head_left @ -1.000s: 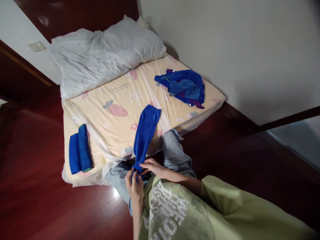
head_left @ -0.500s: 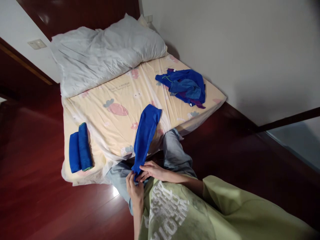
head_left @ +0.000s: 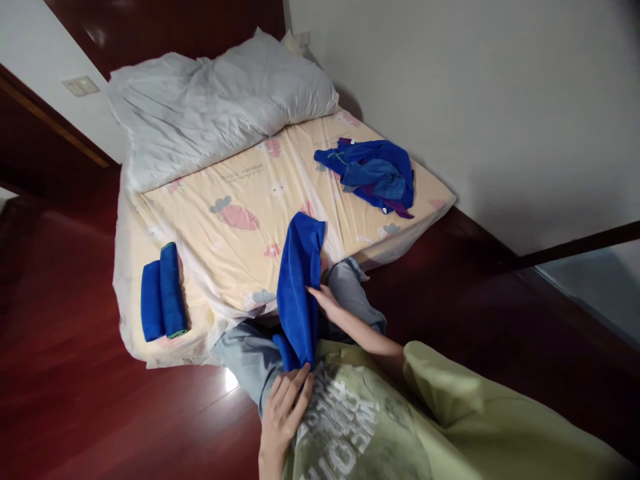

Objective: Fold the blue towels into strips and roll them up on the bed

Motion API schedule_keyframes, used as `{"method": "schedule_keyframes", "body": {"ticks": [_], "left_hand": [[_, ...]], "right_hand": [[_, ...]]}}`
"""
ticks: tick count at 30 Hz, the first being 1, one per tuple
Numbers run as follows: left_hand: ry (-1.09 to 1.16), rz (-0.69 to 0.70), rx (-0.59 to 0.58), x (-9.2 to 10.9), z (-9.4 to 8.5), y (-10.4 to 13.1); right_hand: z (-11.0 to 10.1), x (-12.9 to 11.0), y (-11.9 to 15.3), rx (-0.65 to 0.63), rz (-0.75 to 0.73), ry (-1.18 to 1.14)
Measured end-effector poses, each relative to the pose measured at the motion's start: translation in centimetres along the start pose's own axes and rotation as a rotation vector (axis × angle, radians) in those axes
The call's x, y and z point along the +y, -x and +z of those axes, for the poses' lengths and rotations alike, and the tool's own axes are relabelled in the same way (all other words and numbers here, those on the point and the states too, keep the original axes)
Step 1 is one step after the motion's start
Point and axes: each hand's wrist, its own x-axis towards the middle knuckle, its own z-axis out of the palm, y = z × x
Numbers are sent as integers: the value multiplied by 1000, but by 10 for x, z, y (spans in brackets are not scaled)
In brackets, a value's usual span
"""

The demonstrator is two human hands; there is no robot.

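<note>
A long blue towel lies folded lengthwise, its far end on the bed's edge and its near part across my lap. My left hand has its fingertips closed on the towel's near end by my shirt. Partway up, my right hand pinches the towel's right edge between thumb and fingers. A short flap of the towel hangs beside the near end.
Two rolled blue towels lie side by side at the bed's left corner. A heap of blue and purple cloths rests at the right. Behind them is a big grey-white pillow on the patterned bed sheet.
My right hand has moved up along the towel to its right edge. My left hand has come back toward my body, and the towel's near part is spread wider.
</note>
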Motion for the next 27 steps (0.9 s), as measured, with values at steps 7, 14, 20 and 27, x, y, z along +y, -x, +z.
{"method": "schedule_keyframes", "body": {"ticks": [7, 14, 20, 27], "left_hand": [[15, 5, 74, 31, -22, 10], [5, -106, 112, 58, -40, 0], [-23, -50, 75, 55, -48, -8], [-121, -100, 218, 33, -70, -4]], "right_hand": [[-54, -48, -81, 323, -215, 406], [-94, -73, -105, 250, -405, 754], [-134, -88, -96, 375, -453, 847], [-188, -97, -58, 487, -408, 659]]}}
